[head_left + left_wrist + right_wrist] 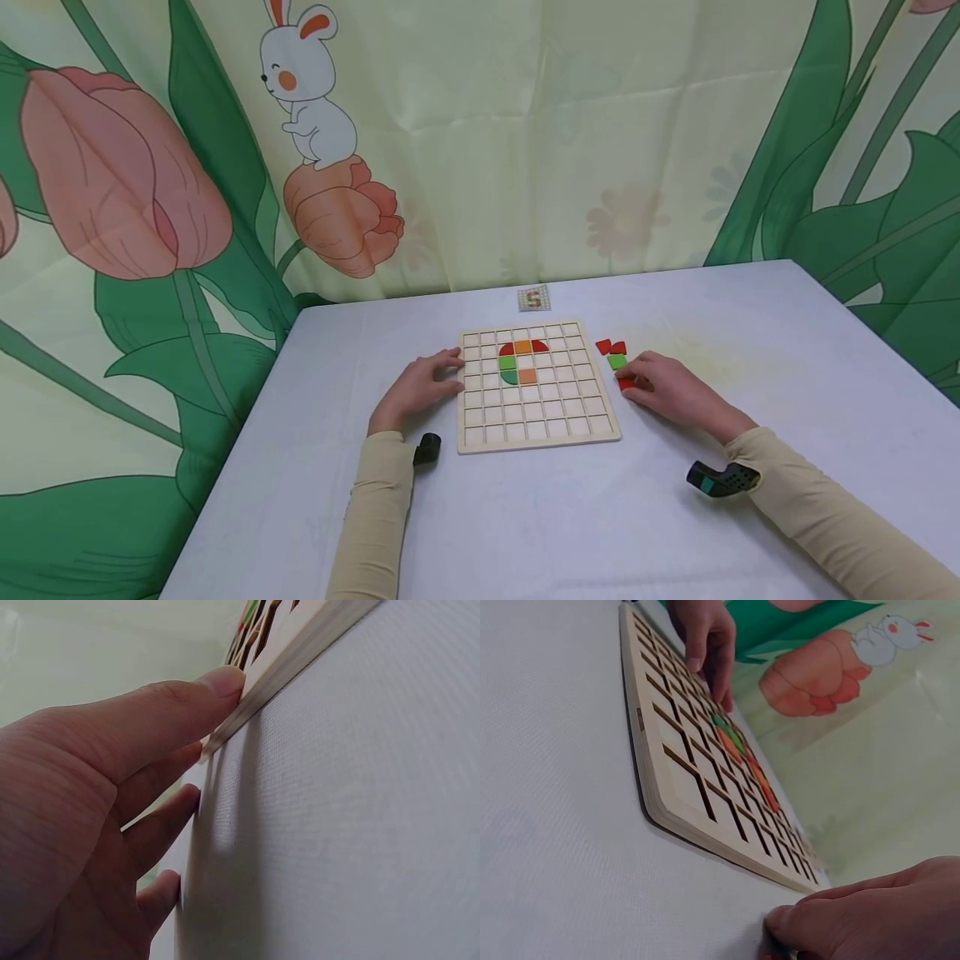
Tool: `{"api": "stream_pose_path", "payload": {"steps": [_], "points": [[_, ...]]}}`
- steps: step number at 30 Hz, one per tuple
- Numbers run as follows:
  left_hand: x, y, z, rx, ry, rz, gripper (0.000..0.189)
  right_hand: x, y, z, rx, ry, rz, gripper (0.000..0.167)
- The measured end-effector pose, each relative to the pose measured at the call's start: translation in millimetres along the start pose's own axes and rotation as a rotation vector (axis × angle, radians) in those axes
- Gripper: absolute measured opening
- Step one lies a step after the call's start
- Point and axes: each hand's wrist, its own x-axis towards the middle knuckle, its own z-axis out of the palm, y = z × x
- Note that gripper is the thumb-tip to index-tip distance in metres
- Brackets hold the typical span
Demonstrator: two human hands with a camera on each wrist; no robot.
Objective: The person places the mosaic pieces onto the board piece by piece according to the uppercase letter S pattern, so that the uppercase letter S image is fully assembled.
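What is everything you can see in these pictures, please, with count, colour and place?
Backdrop: 1, pale yellow-green, behind the table
Printed tulips: several, pink, on the backdrop
Printed rabbit: 1, white, on the backdrop
Table: 1, white-covered, below the backdrop
Patterned card: 1, multicoloured, behind the board
Grid board: 1, pale wood, on the table
Rounded red pieces: 2, red, on the board
Orange squares: 2, orange, on the board
Green pieces: 2, light and dark green, on the board
Loose red pieces: at least 3, red, right of the board
Loose green piece: 1, light green, among them
Wrist devices: 2, black, at the wrists
Sleeves: 2, beige, on the arms
Left hand: 1, bare, at the board's left edge
Right hand: 1, bare, at a loose red piece
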Motion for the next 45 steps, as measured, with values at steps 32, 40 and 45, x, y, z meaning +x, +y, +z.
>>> {"api": "stream_pose_path", "payload": {"steps": [32,40,45], "points": [[0.2,1.9,-1.2,0.01,-0.004,-0.008,0.042,64.1,-64,33,0.101,-0.042,-0.157,0.024],[1.3,0.8,-0.1,0.009,-0.004,-0.01,0.042,69.2,-66,34,0.071,-0.056,-0.164,0.024],[1.6,0.4,0.3,0.013,-0.004,-0.006,0.043,70.3,-64,36,0.073,-0.049,-0.144,0.021]]}}
